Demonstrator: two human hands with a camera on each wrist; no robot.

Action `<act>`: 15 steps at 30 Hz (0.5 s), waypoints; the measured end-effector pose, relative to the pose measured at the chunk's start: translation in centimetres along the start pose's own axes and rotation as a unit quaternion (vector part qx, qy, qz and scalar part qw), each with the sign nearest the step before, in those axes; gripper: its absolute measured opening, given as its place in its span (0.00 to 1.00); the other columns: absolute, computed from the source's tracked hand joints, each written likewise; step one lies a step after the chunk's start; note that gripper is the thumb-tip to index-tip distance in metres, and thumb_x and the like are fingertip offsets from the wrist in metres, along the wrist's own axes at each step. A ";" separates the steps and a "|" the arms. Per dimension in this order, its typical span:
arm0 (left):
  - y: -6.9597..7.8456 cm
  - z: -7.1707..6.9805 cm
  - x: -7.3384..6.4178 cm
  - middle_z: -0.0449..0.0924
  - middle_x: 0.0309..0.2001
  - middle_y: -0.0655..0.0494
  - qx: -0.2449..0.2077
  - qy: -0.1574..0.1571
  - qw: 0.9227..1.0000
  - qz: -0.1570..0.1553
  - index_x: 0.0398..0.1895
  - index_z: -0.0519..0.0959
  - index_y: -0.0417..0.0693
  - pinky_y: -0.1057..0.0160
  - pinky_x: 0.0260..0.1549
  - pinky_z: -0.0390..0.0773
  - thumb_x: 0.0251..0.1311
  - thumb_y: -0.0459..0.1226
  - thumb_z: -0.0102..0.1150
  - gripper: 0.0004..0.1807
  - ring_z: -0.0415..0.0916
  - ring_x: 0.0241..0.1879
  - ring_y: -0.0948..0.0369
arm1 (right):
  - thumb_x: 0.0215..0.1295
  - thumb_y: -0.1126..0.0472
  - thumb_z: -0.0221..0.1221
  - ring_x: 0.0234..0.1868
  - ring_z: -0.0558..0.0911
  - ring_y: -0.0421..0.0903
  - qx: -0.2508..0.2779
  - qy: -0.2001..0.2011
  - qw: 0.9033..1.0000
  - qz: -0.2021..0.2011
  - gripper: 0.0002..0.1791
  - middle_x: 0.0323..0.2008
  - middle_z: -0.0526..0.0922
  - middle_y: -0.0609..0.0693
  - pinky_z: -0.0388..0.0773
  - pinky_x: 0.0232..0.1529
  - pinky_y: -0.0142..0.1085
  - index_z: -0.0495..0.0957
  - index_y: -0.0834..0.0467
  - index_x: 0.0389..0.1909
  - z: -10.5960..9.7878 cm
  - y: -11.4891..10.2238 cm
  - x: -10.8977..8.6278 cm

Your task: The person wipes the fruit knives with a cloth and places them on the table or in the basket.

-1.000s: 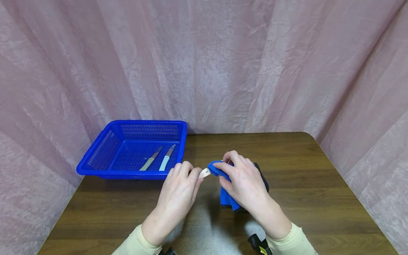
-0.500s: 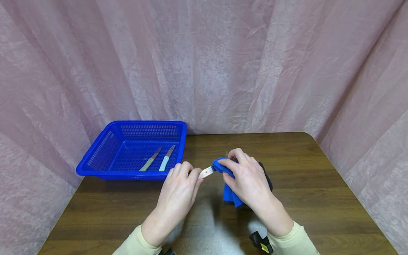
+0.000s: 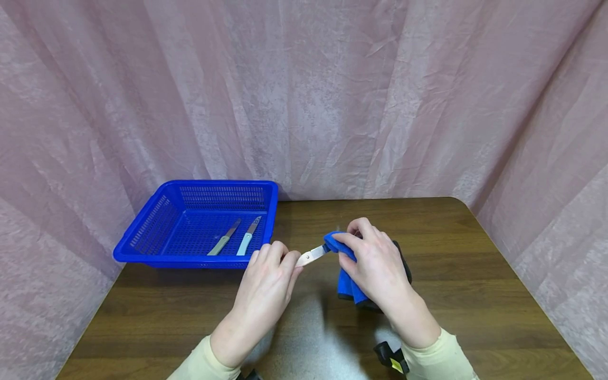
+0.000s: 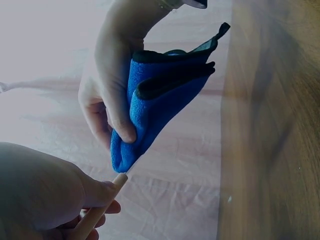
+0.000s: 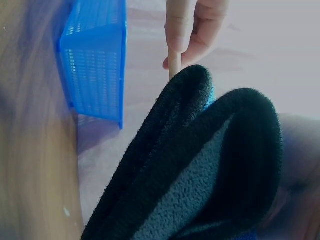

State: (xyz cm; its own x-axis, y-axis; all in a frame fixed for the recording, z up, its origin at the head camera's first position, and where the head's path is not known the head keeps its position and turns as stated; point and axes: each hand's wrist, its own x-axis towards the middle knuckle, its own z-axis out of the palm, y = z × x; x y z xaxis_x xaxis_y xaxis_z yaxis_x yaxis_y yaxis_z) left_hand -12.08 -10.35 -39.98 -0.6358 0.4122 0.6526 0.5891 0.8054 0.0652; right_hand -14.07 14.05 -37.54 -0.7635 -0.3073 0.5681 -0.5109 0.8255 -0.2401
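My left hand [image 3: 267, 287] grips the pale cream handle of a small knife [image 3: 311, 256], its blade pointing up and to the right. In my right hand [image 3: 375, 266] is a folded blue cloth [image 3: 349, 285] with dark edging, pinched around the outer part of the blade. A short stretch of bare blade shows between handle and cloth; the tip is hidden. From the left wrist view, the cloth [image 4: 165, 105] hangs in folds with thumb and fingers pressing it. Its dark-edged folds fill much of the right wrist view, where the handle [image 5: 174, 62] shows beyond them.
A blue plastic basket [image 3: 196, 257] stands on the left of the wooden table [image 3: 456, 253]. Inside it lie two small knives, one with a greenish handle [image 3: 219, 245] and one with a light blue handle [image 3: 244, 244]. A pink curtain [image 3: 332, 105] hangs behind the table.
My right hand has slid the cloth up and to the right along the blade, so more bare metal shows near the handle. The left hand has stayed in place.
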 end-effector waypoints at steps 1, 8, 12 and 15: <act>0.0 0.0 0.0 0.76 0.38 0.50 0.000 0.000 1.000 0.000 0.46 0.86 0.42 0.52 0.33 0.73 0.63 0.36 0.81 0.14 0.74 0.35 0.49 | 0.61 0.66 0.76 0.41 0.83 0.53 0.000 0.000 1.000 0.003 0.18 0.49 0.81 0.52 0.81 0.43 0.49 0.93 0.54 0.52 0.0 0.1 0.0; 0.0 0.0 0.0 0.77 0.38 0.50 -0.003 0.005 1.000 0.001 0.46 0.86 0.42 0.53 0.33 0.72 0.61 0.35 0.82 0.15 0.74 0.35 0.49 | 0.60 0.66 0.75 0.43 0.84 0.54 0.001 0.004 1.000 0.026 0.18 0.49 0.81 0.52 0.82 0.43 0.51 0.93 0.54 0.52 -0.2 0.4 0.0; 0.0 0.0 0.0 0.77 0.38 0.50 -0.005 0.006 1.000 0.002 0.46 0.86 0.42 0.53 0.33 0.73 0.61 0.36 0.82 0.15 0.75 0.35 0.49 | 0.60 0.67 0.75 0.43 0.84 0.54 0.001 0.006 0.999 0.033 0.18 0.49 0.81 0.52 0.82 0.42 0.52 0.93 0.53 0.52 -0.3 0.6 0.0; 0.0 0.0 0.0 0.77 0.38 0.50 -0.005 0.007 1.000 0.002 0.46 0.86 0.42 0.53 0.33 0.72 0.62 0.36 0.81 0.14 0.75 0.35 0.49 | 0.61 0.67 0.75 0.44 0.84 0.54 0.001 0.004 0.999 0.040 0.18 0.49 0.81 0.52 0.82 0.42 0.53 0.93 0.53 0.53 -0.4 0.9 0.0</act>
State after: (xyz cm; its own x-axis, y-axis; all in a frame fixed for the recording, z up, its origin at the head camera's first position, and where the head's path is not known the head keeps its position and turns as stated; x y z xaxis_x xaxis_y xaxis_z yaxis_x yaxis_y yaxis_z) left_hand -12.09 -10.34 -40.00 -0.6258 0.4094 0.6639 0.5967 0.7994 0.0695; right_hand -14.39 14.94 -37.43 -0.7984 -0.2373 0.5534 -0.4497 0.8462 -0.2859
